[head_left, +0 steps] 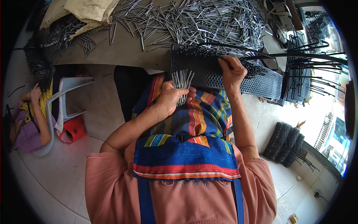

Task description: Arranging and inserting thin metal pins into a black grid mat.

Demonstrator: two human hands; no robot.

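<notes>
The left hand grips a bundle of metal rods over the lap, on the person's side of the table's near edge, by the left end of a black perforated panel. The right hand narrows over the panel's middle; whether its fingertips pinch anything, I cannot tell. Bare tabletop lies left of the panel, between edge and rod pile.

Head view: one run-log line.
left hand: holds metal pieces | right hand: at perforated panel | loose pieces: piled on table
</notes>
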